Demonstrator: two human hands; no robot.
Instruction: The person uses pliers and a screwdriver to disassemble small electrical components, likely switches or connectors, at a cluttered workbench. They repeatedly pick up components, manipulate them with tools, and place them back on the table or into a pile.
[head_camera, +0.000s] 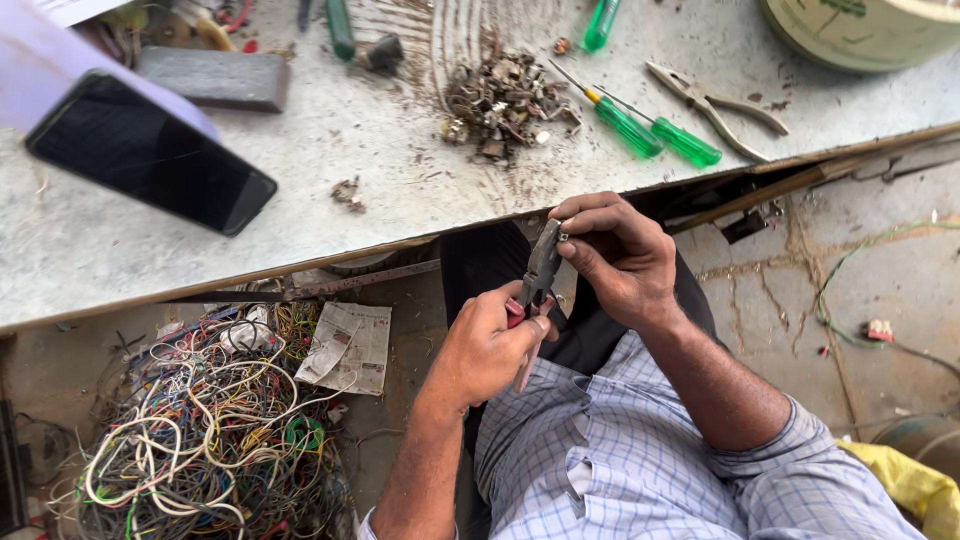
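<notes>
Your left hand (487, 350) is closed around the red-sleeved handles of the pliers (538, 285), and your right hand (618, 255) is pinched together at the dark steel head, fingertips bunched on something too small to make out. The tool sits upright between your hands, just below the bench edge and above your lap. Keep the left grip firm and even so the head does not twist, and let the right fingers steady the work close to the steel (a squeeze too far from the nose would likely slip).

Further out, the bench top (330, 170) is pale, scratched and dusty. A heap of small rusty metal scraps (503, 100) lies near its middle, jagged and dull. Beside it lie two screwdrivers (650, 128) with translucent green handles, then bare-metal pliers (715, 108) with their handles spread. A glossy black phone (150, 155) rests at the left edge. On the floor to your left, a tangle of thin coloured wires (200, 430) lies beside a folded newspaper (348, 345).
</notes>
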